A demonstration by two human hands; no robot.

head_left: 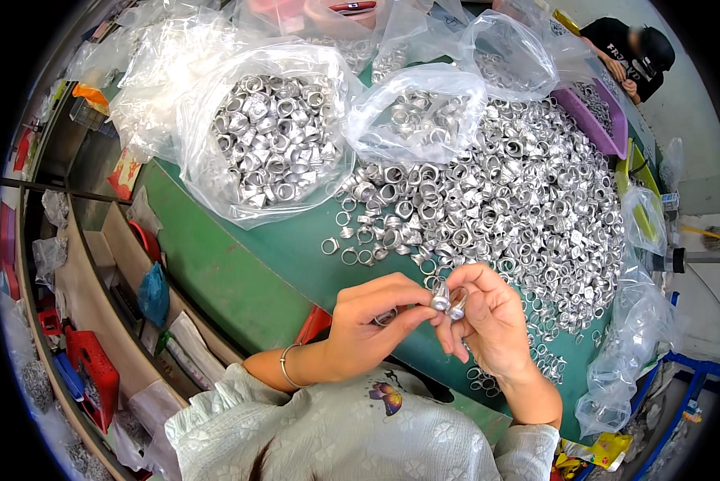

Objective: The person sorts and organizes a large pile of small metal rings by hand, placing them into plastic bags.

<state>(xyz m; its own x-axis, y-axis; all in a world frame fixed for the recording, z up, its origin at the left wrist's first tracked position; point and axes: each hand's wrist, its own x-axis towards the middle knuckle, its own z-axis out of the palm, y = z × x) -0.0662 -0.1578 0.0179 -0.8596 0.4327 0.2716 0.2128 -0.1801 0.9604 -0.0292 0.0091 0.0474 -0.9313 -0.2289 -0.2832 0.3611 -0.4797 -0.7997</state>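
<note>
Close to my body, above the near edge of the green table, my two hands meet at the fingertips. My left hand (376, 325) pinches a silver metal ring (439, 303) between thumb and forefinger, and another ring (385, 317) shows in its curled fingers. Right beside it, a second silver ring (457, 305) sits in the fingers of my right hand (492, 321). Just beyond my hands spreads a large heap of loose silver rings (528, 200), with a few single rings (349, 256) lying at its left edge.
A clear plastic bag (191, 152) full of rings stands open at the back left, with a smaller bag (364, 132) beside it. A purple basket (572, 112) is at the far right; a person (628, 60) works beyond it. Shelves (95, 297) line the left.
</note>
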